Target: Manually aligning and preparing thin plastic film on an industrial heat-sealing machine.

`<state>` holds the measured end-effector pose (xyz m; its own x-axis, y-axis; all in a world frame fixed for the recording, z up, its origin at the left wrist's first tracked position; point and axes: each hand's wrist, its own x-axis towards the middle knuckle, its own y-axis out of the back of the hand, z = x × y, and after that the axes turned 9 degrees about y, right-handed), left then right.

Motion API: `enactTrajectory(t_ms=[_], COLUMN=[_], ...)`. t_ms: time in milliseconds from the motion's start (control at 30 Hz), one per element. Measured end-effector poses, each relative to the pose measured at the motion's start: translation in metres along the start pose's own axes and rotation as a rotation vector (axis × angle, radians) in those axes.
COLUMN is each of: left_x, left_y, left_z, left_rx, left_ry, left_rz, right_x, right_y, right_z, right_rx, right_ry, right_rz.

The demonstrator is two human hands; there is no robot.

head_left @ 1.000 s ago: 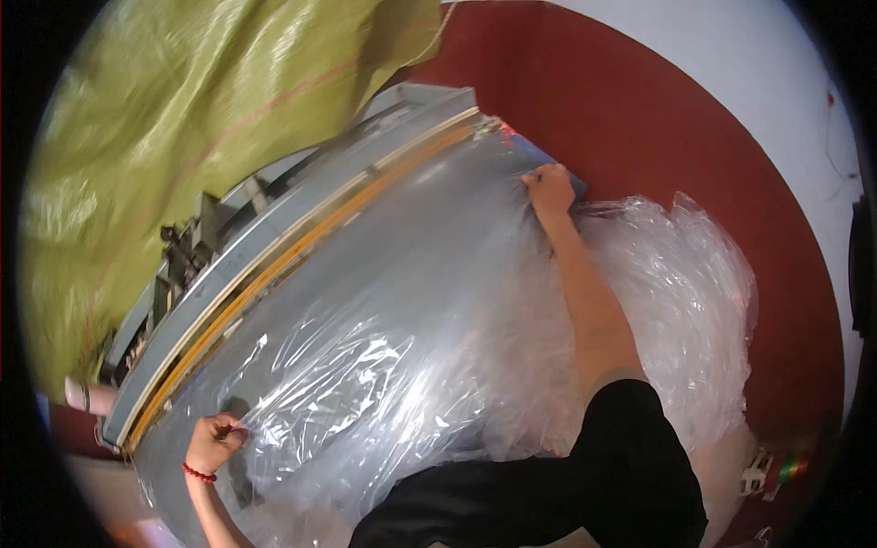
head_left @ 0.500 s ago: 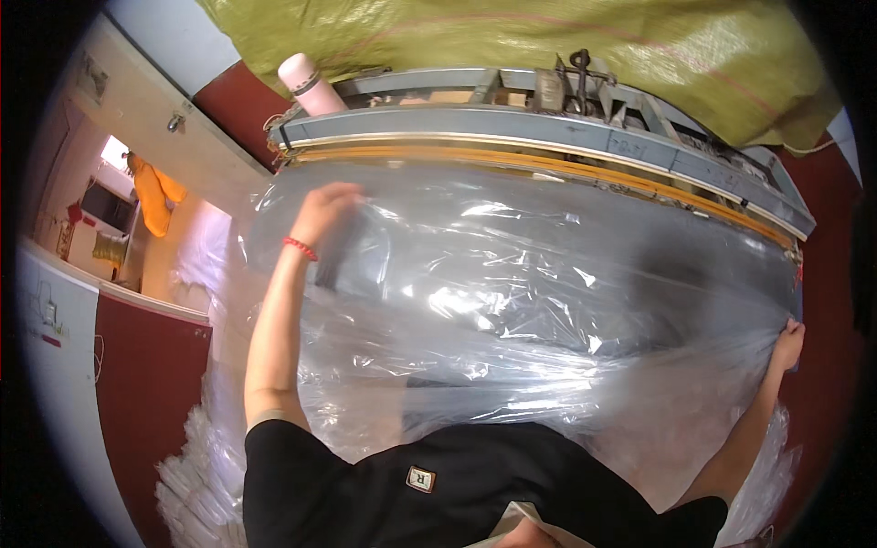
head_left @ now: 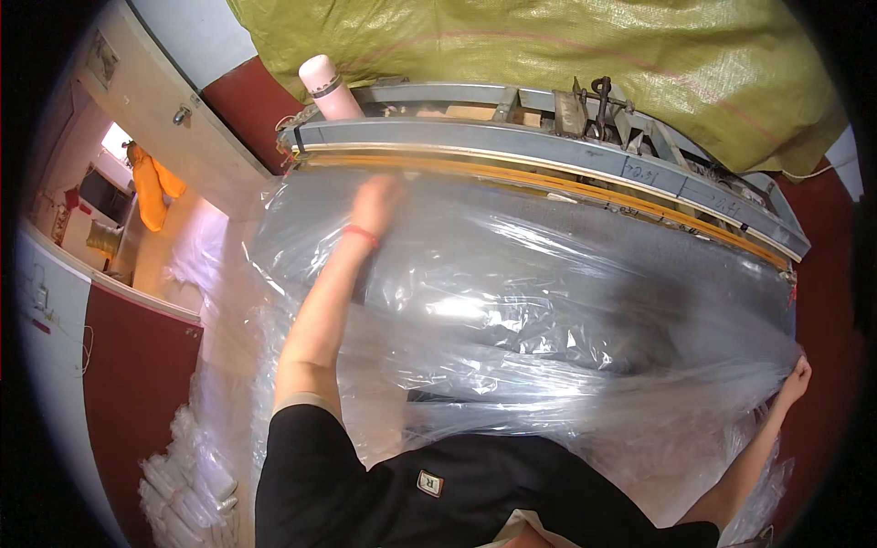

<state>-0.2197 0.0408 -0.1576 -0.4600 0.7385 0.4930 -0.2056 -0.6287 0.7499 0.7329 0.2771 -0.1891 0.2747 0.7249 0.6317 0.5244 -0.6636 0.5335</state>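
Observation:
A wide sheet of clear plastic film (head_left: 457, 310) lies wrinkled and shiny over a grey surface in front of me, hanging down toward my body. At the far right, my right hand (head_left: 797, 379) is closed on the edge of the film and pulls it into folds. My left hand (head_left: 376, 203), below a red bracelet (head_left: 361, 236), is over the upper left part of the film, near the machine's front bar. Motion smears its fingers, so whether they hold any film cannot be told.
A long grey metal frame (head_left: 438, 139) with a yellow-orange strip (head_left: 548, 178) runs along the far side. On its left end stands a pink bottle (head_left: 331, 91). Green woven sheeting (head_left: 548, 46) hangs behind. Bundled film (head_left: 187, 489) lies at the lower left, by an open door (head_left: 169, 110).
My left hand has moved to the right across the film. My right hand keeps its hold and sits slightly lower in view. The whole view has shifted a little.

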Motion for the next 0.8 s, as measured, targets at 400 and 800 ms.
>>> enactTrajectory(t_ms=[400,800], left_x=[0.000,0.049], left_y=[0.010,-0.012], left_z=[0.010,-0.122], left_rx=[-0.057,-0.707], left_ry=[-0.003,0.567], left_rz=[0.068,0.382], right_x=[-0.004,0.017], right_y=[-0.010,-0.200], right_z=[-0.081,-0.185], right_rx=[0.174,0.287], right_ry=[-0.112,0.008], right_rz=[0.014,0.169])
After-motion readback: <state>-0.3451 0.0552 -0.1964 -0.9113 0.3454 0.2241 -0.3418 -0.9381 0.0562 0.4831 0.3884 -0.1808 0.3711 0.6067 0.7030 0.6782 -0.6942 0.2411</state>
